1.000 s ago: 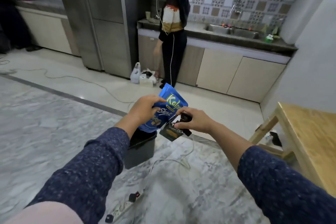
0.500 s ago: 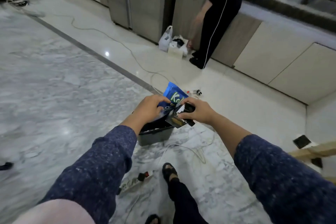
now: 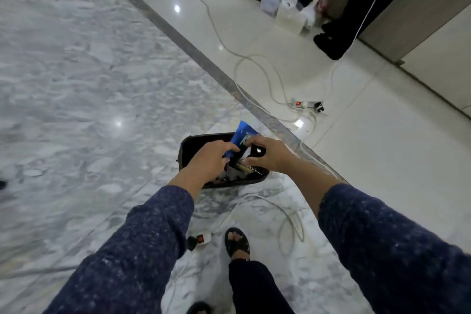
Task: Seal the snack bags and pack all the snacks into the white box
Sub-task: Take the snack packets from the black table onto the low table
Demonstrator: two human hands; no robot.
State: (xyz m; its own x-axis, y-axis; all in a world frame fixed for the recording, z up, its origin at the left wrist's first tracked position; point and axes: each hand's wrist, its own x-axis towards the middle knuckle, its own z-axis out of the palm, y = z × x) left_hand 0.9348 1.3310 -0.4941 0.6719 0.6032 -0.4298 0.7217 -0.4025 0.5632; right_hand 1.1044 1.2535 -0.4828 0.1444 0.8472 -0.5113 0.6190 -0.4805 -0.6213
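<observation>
Looking straight down, we find both hands meeting just above centre frame, over a dark bin [image 3: 187,146] that stands on the marble floor [image 3: 76,71].

Left hand [image 3: 211,160]: fingers curled round the lower part of the blue snack bag [image 3: 242,135]. The bag's long axis runs from the palm up toward the upper right, its top corner poking clear past the bin's far rim.

Right hand [image 3: 270,158]: fingers pinch a small dark packet [image 3: 248,169] just beside the blue bag, thumb toward the bag's edge. Something black also sits between the knuckles; too blurred to name.

Relation that matters: both snacks hang directly above the bin's open mouth, not to one side of it. The left hand is the nearer one to the bag's mouth end, we judge, but whether that end is sealed we cannot tell.

No white box appears anywhere in frame. We judge that packing calls for carrying both items off toward wherever that box stands.

White cables [image 3: 267,201] loop on the floor below the bin, near a sandalled foot [image 3: 237,242]: a trip risk.
</observation>
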